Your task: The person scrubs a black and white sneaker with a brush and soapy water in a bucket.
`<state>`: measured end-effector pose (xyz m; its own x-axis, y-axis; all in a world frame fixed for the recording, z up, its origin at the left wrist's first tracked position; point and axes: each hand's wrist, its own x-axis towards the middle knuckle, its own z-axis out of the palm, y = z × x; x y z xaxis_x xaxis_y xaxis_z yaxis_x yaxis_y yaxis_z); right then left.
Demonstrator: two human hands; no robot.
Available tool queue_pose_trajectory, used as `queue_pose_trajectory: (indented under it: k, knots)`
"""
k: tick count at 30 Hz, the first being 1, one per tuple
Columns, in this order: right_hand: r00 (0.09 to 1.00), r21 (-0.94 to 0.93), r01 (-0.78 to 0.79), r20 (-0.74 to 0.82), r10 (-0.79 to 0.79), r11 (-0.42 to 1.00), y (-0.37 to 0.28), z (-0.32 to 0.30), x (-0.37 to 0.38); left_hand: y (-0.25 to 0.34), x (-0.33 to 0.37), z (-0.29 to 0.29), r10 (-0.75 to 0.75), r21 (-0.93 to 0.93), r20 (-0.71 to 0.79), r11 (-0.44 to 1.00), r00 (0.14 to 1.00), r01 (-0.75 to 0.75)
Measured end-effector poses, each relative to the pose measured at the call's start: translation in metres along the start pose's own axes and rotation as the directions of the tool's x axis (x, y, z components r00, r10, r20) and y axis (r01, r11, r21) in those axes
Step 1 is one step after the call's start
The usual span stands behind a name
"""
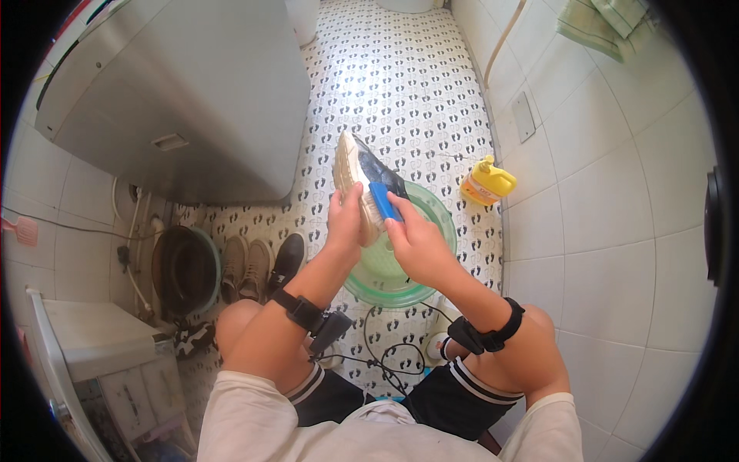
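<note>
Brushing looks underway, with how much is left unclear: the left hand (344, 219) grips a black shoe with a cream sole (352, 163), tilted above a round green plastic basin (446, 240); the right hand (416, 242) holds a blue-backed brush (382, 202) against its side. Around, left to right: a dark-bottomed round tub (213, 266), greyish-brown lace-up shoes (254, 266), a black white-edged shoe (287, 260), tangled black cable (391, 370) that could snag, a yellow plastic jug (490, 182).

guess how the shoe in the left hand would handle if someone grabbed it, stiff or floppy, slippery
The shoe would probably feel stiff along its thick pale sole, which looks fairly straight in the left hand. The dark upper likely gives more, since it looks creased. It may be slippery, as that upper looks shiny, perhaps wet.
</note>
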<state>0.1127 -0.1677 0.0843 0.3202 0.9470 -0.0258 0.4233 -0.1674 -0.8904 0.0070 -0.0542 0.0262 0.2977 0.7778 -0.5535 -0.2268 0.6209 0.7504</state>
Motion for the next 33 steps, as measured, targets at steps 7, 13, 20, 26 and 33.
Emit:
queue_pose_trajectory:
  k: [7,13,20,26,33]
  knots:
    - [0.997,-0.079,-0.080,-0.014,0.079,0.994,0.009,-0.007,0.022,-0.012,-0.013,0.017,0.104,0.134,-0.093,0.987,0.990,-0.091]
    - [1.000,0.061,0.009,-0.006,-0.009,0.998,0.000,0.004,-0.001,-0.009,0.007,-0.007,0.028,0.041,0.050,0.999,0.998,-0.030]
    - [0.991,0.064,-0.121,-0.042,0.124,0.991,0.016,-0.001,0.020,-0.023,0.004,0.006,0.135,0.114,0.004,0.984,0.991,-0.135]
    - [0.996,0.107,-0.093,-0.006,0.094,0.990,0.004,0.009,0.004,-0.015,0.009,-0.005,0.095,0.084,-0.012,0.992,0.995,-0.094]
    - [0.988,0.149,-0.127,-0.065,0.138,0.981,0.028,0.014,0.021,-0.028,0.010,0.001,0.168,0.193,-0.046,0.969,0.985,-0.156]
